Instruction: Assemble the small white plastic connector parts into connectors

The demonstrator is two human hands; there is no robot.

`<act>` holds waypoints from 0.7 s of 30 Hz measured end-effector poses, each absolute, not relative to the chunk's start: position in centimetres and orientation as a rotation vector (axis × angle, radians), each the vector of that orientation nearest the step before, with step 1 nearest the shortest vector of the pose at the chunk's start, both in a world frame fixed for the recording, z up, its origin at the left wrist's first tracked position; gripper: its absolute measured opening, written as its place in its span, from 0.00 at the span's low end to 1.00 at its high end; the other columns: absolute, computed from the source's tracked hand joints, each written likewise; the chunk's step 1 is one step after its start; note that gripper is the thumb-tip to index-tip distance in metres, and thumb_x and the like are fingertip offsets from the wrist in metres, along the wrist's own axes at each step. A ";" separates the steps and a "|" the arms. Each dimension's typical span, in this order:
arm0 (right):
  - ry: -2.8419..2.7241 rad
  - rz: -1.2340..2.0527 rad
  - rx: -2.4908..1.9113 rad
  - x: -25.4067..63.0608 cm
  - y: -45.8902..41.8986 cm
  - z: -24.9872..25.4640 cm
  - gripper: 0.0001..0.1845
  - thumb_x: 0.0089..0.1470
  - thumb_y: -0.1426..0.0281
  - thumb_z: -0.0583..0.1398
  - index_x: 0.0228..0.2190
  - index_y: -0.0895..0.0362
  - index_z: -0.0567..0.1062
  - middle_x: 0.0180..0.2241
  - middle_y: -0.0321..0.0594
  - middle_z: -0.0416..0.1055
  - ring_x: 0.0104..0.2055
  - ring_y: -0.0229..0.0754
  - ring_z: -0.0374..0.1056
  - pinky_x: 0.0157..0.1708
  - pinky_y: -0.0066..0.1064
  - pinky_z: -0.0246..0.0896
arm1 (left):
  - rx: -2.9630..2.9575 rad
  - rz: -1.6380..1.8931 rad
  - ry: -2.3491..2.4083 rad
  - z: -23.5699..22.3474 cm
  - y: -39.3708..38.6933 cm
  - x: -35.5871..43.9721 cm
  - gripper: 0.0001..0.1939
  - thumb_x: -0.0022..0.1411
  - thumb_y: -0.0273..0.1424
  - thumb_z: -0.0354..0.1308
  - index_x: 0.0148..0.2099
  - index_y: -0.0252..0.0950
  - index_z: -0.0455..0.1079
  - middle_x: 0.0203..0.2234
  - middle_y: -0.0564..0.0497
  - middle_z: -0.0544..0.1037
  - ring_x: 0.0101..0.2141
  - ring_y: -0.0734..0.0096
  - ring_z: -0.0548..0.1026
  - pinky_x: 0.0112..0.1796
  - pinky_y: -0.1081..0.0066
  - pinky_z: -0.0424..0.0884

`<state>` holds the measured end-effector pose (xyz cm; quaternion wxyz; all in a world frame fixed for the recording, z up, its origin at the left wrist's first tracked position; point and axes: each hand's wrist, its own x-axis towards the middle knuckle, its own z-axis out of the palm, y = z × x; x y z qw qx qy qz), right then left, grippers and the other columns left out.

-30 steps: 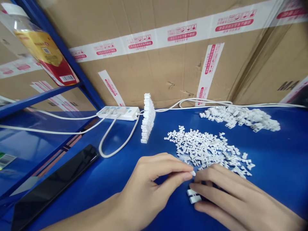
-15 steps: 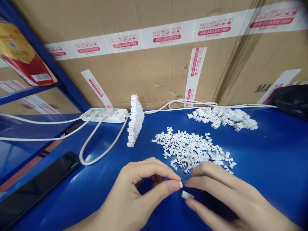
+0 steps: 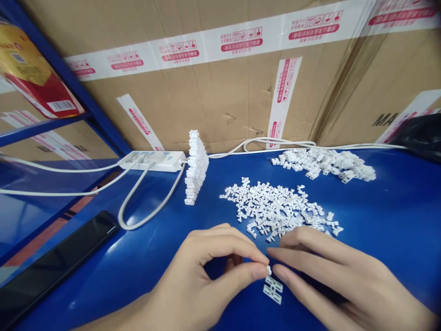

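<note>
My left hand (image 3: pixel 220 271) is closed, thumb and forefinger pinching a small white plastic piece (image 3: pixel 268 270) at their tips. Just below that piece is a flat white slotted plastic part (image 3: pixel 273 290), its openings facing up; whether the two touch is hard to tell. To the right, my right hand (image 3: pixel 330 271) has its thumb and fingers apart with nothing between them, the thumb tip close to the slotted part. Beyond both hands spreads a loose pile of small white plastic pieces (image 3: pixel 275 207).
Farther back lies a heap of white slotted parts (image 3: pixel 324 163). A stack of white parts (image 3: pixel 196 170) stands beside a power strip (image 3: pixel 151 161) with looping cables. A black phone-like slab (image 3: pixel 58 257) is at left, a black bag (image 3: pixel 420 135) at right. Cardboard boxes (image 3: pixel 206 101) wall the back.
The slotted part has turned from its side to show its slotted face. My left hand has brought the small piece over to its top end, and my right thumb has moved up off it.
</note>
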<state>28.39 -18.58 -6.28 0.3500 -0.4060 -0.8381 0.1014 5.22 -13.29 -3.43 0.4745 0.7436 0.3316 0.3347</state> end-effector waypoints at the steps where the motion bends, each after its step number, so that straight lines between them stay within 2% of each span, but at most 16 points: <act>1: -2.168 0.246 -1.041 28.5 -18.7 -6.2 0.07 0.72 0.67 0.58 0.48 0.49 0.74 0.43 0.36 0.75 0.44 0.35 0.77 0.44 0.20 0.74 | 1.827 0.826 0.810 -3.4 -13.3 5.2 0.04 0.64 0.28 0.70 0.38 0.44 0.85 0.31 0.55 0.86 0.31 0.70 0.81 0.34 0.73 0.76; 3: -2.174 0.203 -1.028 28.6 -18.9 -6.0 0.12 0.71 0.63 0.59 0.54 0.48 0.71 0.47 0.36 0.76 0.46 0.35 0.77 0.45 0.18 0.74 | 1.851 0.837 0.814 -3.4 -13.4 5.3 0.04 0.63 0.29 0.71 0.38 0.44 0.85 0.30 0.56 0.86 0.30 0.71 0.80 0.33 0.74 0.75; 6: -2.217 0.152 -1.010 28.6 -19.1 -5.8 0.17 0.71 0.64 0.60 0.59 0.50 0.69 0.50 0.38 0.76 0.48 0.35 0.77 0.49 0.16 0.73 | 1.868 0.819 0.820 -3.5 -13.5 5.4 0.03 0.62 0.29 0.73 0.38 0.43 0.85 0.26 0.56 0.84 0.27 0.73 0.79 0.30 0.76 0.73; 8: -2.188 0.160 -0.981 28.4 -19.2 -6.0 0.15 0.73 0.66 0.57 0.58 0.50 0.72 0.47 0.36 0.77 0.45 0.34 0.78 0.48 0.16 0.73 | 1.847 0.809 0.807 -3.6 -13.6 5.7 0.02 0.61 0.28 0.72 0.36 0.41 0.85 0.26 0.56 0.83 0.26 0.75 0.78 0.29 0.77 0.73; 13: -2.109 0.150 -0.963 28.2 -19.6 -6.6 0.15 0.75 0.68 0.54 0.55 0.45 0.77 0.40 0.31 0.80 0.37 0.34 0.79 0.36 0.16 0.75 | 1.671 0.791 0.793 -3.7 -14.0 6.1 0.05 0.59 0.24 0.73 0.36 0.40 0.82 0.27 0.57 0.85 0.28 0.73 0.81 0.32 0.77 0.75; 16: -2.175 0.187 -0.957 28.8 -19.8 -6.6 0.14 0.74 0.67 0.55 0.53 0.47 0.78 0.42 0.32 0.80 0.41 0.34 0.79 0.39 0.16 0.75 | 1.728 0.789 0.752 -3.6 -14.0 5.8 0.06 0.59 0.26 0.74 0.38 0.38 0.81 0.29 0.56 0.84 0.29 0.74 0.80 0.33 0.77 0.75; 18: -2.203 0.235 -0.945 29.3 -19.7 -6.5 0.12 0.73 0.67 0.56 0.52 0.49 0.77 0.44 0.33 0.79 0.43 0.34 0.79 0.43 0.16 0.74 | 1.921 0.776 0.702 -3.7 -13.7 5.3 0.13 0.56 0.30 0.77 0.43 0.36 0.80 0.33 0.54 0.84 0.33 0.73 0.79 0.36 0.76 0.75; 21: -2.204 0.315 -0.953 29.7 -19.3 -6.7 0.08 0.70 0.69 0.60 0.50 0.50 0.75 0.44 0.32 0.78 0.43 0.31 0.78 0.47 0.14 0.72 | 2.165 0.684 0.596 -4.1 -13.1 4.5 0.28 0.57 0.32 0.77 0.58 0.36 0.75 0.46 0.51 0.83 0.46 0.70 0.78 0.49 0.72 0.74</act>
